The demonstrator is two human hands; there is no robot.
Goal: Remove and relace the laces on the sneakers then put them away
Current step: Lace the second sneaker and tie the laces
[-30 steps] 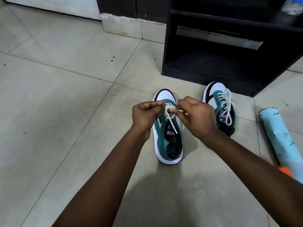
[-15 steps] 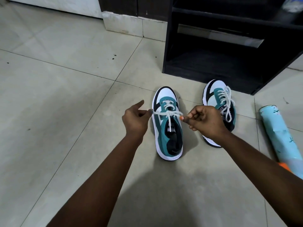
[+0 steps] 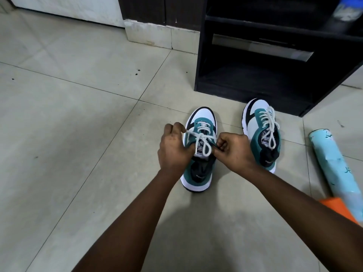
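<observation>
The white lace [image 3: 202, 139] crosses the tongue of the near sneaker [image 3: 200, 150], a teal, white and black shoe standing on the tiled floor [image 3: 78, 134] with its toe toward the shelf. The left hand [image 3: 173, 148] pinches one strand at the shoe's left edge; the right hand [image 3: 233, 151] has its fingers curled tight round the other strand at the right edge. A black logo shows on the tongue, its lettering too small to read. The second sneaker [image 3: 261, 134], laced and tied, stands just beside it to the right, near the dark shelf unit [image 3: 255, 75]. A light blue roll [image 3: 334, 163] with partial writing lies further right. Open floor spreads to the left.
</observation>
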